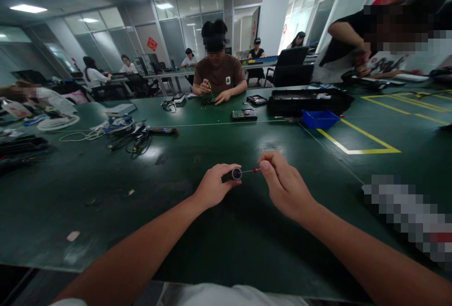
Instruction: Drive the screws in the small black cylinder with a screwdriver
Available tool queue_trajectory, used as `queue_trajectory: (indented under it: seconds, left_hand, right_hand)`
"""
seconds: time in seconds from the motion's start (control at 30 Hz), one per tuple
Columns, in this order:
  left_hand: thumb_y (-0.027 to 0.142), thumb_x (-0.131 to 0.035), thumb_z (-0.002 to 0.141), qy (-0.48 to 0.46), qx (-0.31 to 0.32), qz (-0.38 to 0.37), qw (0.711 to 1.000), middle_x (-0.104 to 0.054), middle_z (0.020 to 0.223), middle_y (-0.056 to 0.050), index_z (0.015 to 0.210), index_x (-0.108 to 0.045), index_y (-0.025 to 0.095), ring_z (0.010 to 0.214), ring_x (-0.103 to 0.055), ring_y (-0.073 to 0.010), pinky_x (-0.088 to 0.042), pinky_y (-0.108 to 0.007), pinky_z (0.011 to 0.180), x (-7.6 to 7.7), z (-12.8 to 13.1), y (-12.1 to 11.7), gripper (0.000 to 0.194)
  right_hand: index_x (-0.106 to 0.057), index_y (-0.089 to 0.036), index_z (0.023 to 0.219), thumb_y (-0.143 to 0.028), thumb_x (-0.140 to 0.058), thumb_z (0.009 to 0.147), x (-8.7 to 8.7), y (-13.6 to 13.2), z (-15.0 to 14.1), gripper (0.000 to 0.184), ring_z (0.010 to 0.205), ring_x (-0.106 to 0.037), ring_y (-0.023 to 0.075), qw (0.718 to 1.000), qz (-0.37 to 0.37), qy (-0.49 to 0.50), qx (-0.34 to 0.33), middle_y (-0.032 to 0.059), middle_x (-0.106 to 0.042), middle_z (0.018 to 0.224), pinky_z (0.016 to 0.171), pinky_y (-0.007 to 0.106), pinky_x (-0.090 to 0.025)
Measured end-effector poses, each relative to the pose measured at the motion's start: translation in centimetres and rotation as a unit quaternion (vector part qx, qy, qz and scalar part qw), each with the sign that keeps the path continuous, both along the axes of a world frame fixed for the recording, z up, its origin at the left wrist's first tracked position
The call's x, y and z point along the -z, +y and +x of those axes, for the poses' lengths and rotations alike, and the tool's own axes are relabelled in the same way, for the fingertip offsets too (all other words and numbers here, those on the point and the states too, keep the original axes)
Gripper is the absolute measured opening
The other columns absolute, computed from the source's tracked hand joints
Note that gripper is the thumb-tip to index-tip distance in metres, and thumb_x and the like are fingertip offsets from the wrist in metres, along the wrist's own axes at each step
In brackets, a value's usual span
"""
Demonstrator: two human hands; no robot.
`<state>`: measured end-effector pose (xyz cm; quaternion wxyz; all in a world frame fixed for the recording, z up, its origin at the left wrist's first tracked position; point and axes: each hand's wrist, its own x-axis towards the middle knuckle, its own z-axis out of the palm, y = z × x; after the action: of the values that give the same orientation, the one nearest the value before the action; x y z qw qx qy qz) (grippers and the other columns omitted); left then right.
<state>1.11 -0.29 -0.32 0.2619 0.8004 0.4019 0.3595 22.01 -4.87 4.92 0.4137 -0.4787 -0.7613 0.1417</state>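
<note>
My left hand (213, 186) is closed round a dark cylindrical part (236, 173), whose round, light-rimmed end faces me. In my right hand (285, 183), the fingers grip a screwdriver (256, 170) by its red handle, most of which is hidden in the palm. Its thin metal shaft points left, and the tip meets the round end of the cylinder or lies just in front of it; I cannot tell which. Both hands are held over the green table (197, 249).
Cables (139, 139) and a pen-like tool (162, 131) lie at left. Ahead are a circuit board device (244, 115), a black tray (310, 101) and a blue bin (320, 118). A person (219, 73) works opposite; another person (348, 37) leans in at right. A blurred object (406, 216) lies right.
</note>
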Motion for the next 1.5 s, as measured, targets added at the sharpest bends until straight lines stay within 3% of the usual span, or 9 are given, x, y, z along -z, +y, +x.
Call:
queue_trajectory:
  seconds: [0.2,0.37,0.6,0.7,0.9,1.1,1.33,1.5]
  left_hand:
    - [0.024,-0.073,0.084,-0.013,-0.018,-0.006,1.000,-0.069,0.115,-0.003,0.123,-0.065,0.027,0.110,-0.061,-0.0217,-0.044,-0.037,0.100,0.2,-0.2,0.1,0.039]
    - [0.024,-0.074,0.083,0.012,-0.017,-0.006,1.000,-0.069,0.114,-0.003,0.121,-0.066,0.027,0.109,-0.061,-0.0228,-0.045,-0.038,0.098,-0.1,-0.5,0.1,0.039]
    - [0.025,-0.073,0.084,0.024,-0.012,0.017,1.000,-0.069,0.116,-0.004,0.121,-0.066,0.026,0.110,-0.060,-0.0234,-0.045,-0.039,0.099,-0.5,-0.7,-0.1,0.037]
    - [0.026,-0.072,0.085,0.027,-0.023,0.016,0.999,-0.069,0.116,-0.004,0.122,-0.066,0.026,0.110,-0.060,-0.0236,-0.046,-0.040,0.098,-0.6,-0.7,-0.2,0.038]
    - [0.025,-0.075,0.083,0.034,-0.029,0.018,0.999,-0.069,0.114,-0.004,0.120,-0.067,0.025,0.108,-0.061,-0.0228,-0.046,-0.038,0.098,-0.9,-0.7,-0.2,0.038]
    - [0.024,-0.074,0.083,0.026,-0.045,0.008,0.999,-0.070,0.113,-0.003,0.120,-0.066,0.026,0.107,-0.062,-0.0223,-0.047,-0.037,0.097,-0.8,-0.6,-0.1,0.038]
    - [0.027,-0.074,0.083,0.023,-0.043,0.003,0.999,-0.069,0.115,-0.004,0.121,-0.066,0.027,0.108,-0.062,-0.0231,-0.047,-0.039,0.098,-0.7,-0.7,-0.2,0.038]
    - [0.026,-0.075,0.082,0.028,-0.037,0.009,0.999,-0.070,0.112,-0.004,0.120,-0.067,0.026,0.106,-0.062,-0.0230,-0.047,-0.038,0.096,-0.7,-0.7,-0.1,0.038]
  right_hand:
    - [-0.051,-0.020,0.101,-0.027,-0.042,0.099,0.2,0.0,-0.3,0.011,0.066,-0.059,0.0168,1.000,0.009,0.016,0.006,0.0026,-0.061,0.082,0.060,0.030,-0.043]
    - [-0.058,-0.021,0.102,-0.036,-0.053,0.096,1.0,0.8,-0.3,0.017,0.078,-0.064,0.0190,0.992,-0.030,0.126,0.001,0.0035,-0.066,0.087,0.070,0.033,-0.048]
    - [-0.058,-0.021,0.089,-0.042,-0.051,0.095,1.9,3.2,0.3,0.022,0.069,-0.062,0.0174,0.915,-0.133,0.380,-0.020,0.0023,-0.063,0.078,0.069,0.036,-0.054]
    - [-0.058,-0.022,0.093,-0.040,-0.051,0.096,1.7,2.8,0.3,0.020,0.074,-0.063,0.0177,0.951,-0.067,0.302,0.020,0.0028,-0.064,0.081,0.070,0.035,-0.052]
    - [-0.056,-0.022,0.100,-0.034,-0.046,0.100,1.3,1.3,0.0,0.016,0.080,-0.068,0.0191,0.993,0.005,0.115,-0.001,0.0036,-0.068,0.086,0.071,0.034,-0.051]
    - [-0.055,-0.021,0.104,-0.031,-0.046,0.100,1.1,1.0,0.1,0.014,0.076,-0.069,0.0196,0.997,0.064,0.031,0.003,0.0056,-0.070,0.088,0.066,0.033,-0.050]
    - [-0.054,-0.022,0.103,-0.030,-0.045,0.100,1.3,1.2,0.0,0.012,0.080,-0.071,0.0199,0.997,0.054,0.057,0.017,0.0047,-0.071,0.088,0.069,0.033,-0.051]
    - [-0.054,-0.022,0.103,-0.030,-0.046,0.100,0.8,1.0,0.1,0.012,0.078,-0.069,0.0204,0.998,0.066,0.008,0.005,0.0057,-0.070,0.087,0.066,0.033,-0.050]
